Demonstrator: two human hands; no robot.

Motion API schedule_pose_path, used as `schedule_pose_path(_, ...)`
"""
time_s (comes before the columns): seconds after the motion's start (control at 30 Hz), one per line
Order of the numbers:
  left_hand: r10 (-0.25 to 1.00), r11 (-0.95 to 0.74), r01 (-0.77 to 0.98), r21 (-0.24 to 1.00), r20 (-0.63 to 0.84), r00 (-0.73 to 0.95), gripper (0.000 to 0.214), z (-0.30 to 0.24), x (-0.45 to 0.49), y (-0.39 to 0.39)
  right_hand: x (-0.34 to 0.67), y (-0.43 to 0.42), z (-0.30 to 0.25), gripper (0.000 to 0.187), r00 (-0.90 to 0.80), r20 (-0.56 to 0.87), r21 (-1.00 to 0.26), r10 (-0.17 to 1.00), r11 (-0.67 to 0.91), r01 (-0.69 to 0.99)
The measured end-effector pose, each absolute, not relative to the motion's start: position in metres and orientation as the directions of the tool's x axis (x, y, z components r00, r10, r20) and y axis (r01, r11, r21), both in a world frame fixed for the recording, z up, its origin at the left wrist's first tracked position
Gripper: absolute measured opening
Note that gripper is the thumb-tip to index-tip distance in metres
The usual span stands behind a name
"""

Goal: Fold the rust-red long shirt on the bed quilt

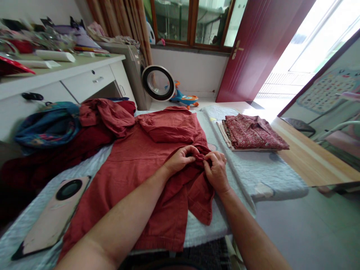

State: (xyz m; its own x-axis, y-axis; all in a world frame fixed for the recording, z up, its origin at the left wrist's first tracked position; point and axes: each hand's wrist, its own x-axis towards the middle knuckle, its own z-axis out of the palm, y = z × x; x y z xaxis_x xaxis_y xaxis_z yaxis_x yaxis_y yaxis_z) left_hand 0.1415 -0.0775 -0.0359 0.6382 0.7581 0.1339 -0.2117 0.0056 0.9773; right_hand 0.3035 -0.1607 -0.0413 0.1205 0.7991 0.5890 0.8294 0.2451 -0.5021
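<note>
A rust-red shirt (132, 165) lies spread across a pale padded surface (247, 168), one sleeve folded over near the collar. My left hand (180, 159) is closed, pinching a gathered fold of the shirt's right edge. My right hand (216, 170) is closed on the same bunched fabric, directly beside the left, knuckles up. The two hands almost touch.
A folded red patterned shirt (254, 133) lies at the right on the padded surface. A heap of dark red and blue clothes (56, 127) sits at the left. A phone (53, 213) lies near the front left. A white desk (70, 78), washing machine (143, 75) and open door (253, 48) stand beyond.
</note>
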Motion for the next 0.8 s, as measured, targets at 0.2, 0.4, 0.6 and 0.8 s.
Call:
schedule_pose_path(0.2,0.754,-0.377,0.088,0.922,0.250,0.608,0.010,-0.042,0.148,-0.077,0.298,-0.169,-0.034,0.009,0.063,0.674,-0.460,0.736,0.352,0.815)
schedule_pose_path(0.4,0.757,-0.413,0.076,0.907,0.296,0.583,0.007,-0.044,0.147,-0.077,0.295,-0.168,-0.032,0.009,0.003,0.595,-0.526,0.804,0.387,0.758)
schedule_pose_path(0.6,0.779,-0.163,-0.099,0.982,0.189,0.597,0.010,-0.040,0.146,-0.079,0.300,-0.161,-0.038,0.005,0.054,0.590,-0.544,0.806,0.347,0.764)
schedule_pose_path(0.8,0.715,-0.254,-0.010,0.967,0.195,0.671,0.020,-0.031,0.140,-0.077,0.300,-0.162,-0.036,0.013,0.072,0.578,-0.542,0.813,0.317,0.778)
